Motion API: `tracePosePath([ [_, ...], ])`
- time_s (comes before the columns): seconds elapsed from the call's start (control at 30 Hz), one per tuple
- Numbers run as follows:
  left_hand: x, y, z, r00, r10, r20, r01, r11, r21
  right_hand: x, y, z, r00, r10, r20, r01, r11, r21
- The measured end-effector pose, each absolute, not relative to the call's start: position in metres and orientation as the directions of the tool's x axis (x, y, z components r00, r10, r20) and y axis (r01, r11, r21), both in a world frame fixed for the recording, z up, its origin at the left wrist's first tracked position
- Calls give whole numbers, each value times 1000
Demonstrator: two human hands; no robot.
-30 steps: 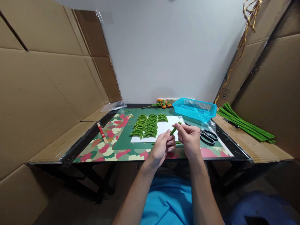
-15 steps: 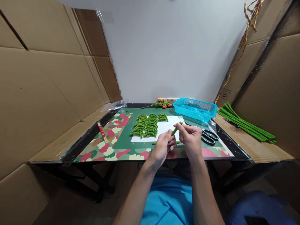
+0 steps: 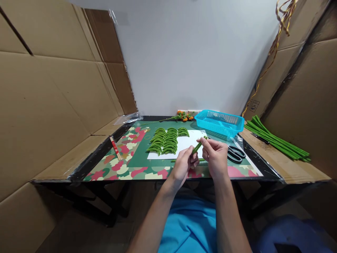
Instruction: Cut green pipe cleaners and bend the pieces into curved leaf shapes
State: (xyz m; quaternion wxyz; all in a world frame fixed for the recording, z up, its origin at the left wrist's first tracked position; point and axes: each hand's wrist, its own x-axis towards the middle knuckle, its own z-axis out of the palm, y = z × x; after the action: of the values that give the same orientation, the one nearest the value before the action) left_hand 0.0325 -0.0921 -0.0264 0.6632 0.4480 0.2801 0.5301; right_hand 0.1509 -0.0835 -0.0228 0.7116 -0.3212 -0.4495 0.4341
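Note:
Between both hands is a short green pipe cleaner piece (image 3: 197, 146), which looks doubled, held slantwise over the table's front. The fingers of my left hand (image 3: 183, 164) are closed on its lower end. My right hand (image 3: 216, 157) pinches the upper end between thumb and forefinger. Curved green pipe cleaner leaves (image 3: 170, 141) lie in columns on a white sheet (image 3: 186, 142), left of my hands. A straight green pipe cleaner (image 3: 173, 161) lies on the mat just below the sheet, partly hidden by my hands.
Black-handled scissors (image 3: 235, 154) lie right of my right hand. Behind stands a blue plastic basket (image 3: 219, 123), with orange flowers (image 3: 185, 116) beside it. More green pipe cleaners (image 3: 279, 138) lie on cardboard at right. A red-wrapped pair of sticks (image 3: 115, 148) is at left. Cardboard walls flank the table.
My right hand has shifted slightly right, away from my left, and more of the pipe cleaner piece shows between them. Everything on the table stays in place.

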Motion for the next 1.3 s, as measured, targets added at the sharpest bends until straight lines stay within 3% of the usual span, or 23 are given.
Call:
tracePosePath([
  [0.3,33,-91,-27,243,966,94,-547,56,835,150,-86,-19,159,922,352,-332,386,-861],
  [1.07,34,-90,-30,259,962,87,-491,54,869,150,-82,-21,168,914,370,-341,406,-848],
  [1.3,32,-94,-26,250,952,179,-515,-26,857,158,-78,-21,188,915,357,-243,396,-886],
])
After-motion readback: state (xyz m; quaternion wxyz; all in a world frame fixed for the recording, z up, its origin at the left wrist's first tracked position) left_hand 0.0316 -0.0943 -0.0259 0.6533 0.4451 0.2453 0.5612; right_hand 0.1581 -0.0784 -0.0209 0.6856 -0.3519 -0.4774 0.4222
